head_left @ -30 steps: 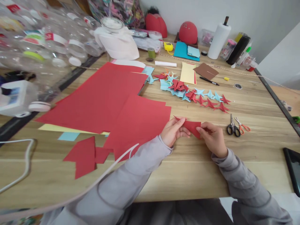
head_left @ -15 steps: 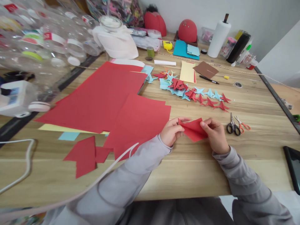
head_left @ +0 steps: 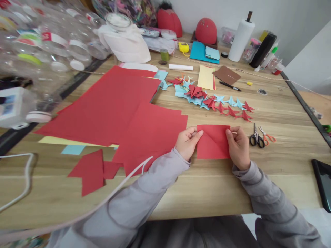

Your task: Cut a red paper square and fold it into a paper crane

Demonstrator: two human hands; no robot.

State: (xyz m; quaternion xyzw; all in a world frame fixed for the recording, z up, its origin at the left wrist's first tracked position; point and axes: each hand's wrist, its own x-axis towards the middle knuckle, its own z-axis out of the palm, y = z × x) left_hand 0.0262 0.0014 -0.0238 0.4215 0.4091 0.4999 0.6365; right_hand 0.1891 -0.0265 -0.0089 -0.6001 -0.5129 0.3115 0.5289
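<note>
A small red paper square (head_left: 213,142) with a diagonal crease lies unfolded flat on the wooden table (head_left: 207,193). My left hand (head_left: 186,142) pinches its upper left corner. My right hand (head_left: 238,147) pinches its upper right edge. Both sleeves are grey. Beyond the square runs a row of folded red and light blue paper shapes (head_left: 212,100).
Large red sheets (head_left: 124,106) cover the table to the left, with red offcuts (head_left: 93,170) nearer me. Two pairs of scissors (head_left: 258,137) lie right of my right hand. A dark tablet (head_left: 323,182) sits at the right edge. Clear plastic bottles (head_left: 46,48) crowd the far left.
The red paper was a folded triangle held between both hands; it has been opened out into a flat square on the table, and my hands have moved apart to its top corners.
</note>
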